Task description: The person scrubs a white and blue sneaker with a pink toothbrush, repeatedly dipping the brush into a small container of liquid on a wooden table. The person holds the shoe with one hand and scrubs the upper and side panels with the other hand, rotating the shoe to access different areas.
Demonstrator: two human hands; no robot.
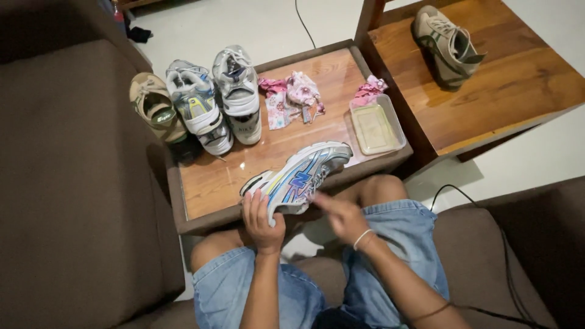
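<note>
Starting at the far left, a tan sandal (152,106) sits just beside a pair of grey-and-white sneakers (216,100) lined up at the back edge of the low wooden table (213,183), toes pointing toward the person, seemingly parked out of the way. The left hand (262,218) curls its fingers around the heel of a white sneaker with blue and purple panels (298,178), which rests on its side at the table's near edge, apparently steadied there so its upper faces the person. The right hand (342,214) hovers at the shoe's opening, blurred; its fingers look loosely extended, and I cannot tell whether they grip anything. Behind lie pink patterned cloths (292,97), then a shallow clear rectangular tray (378,128). Farthest right, a beige sneaker (446,44) rests alone on a higher wooden table (518,79).
</note>
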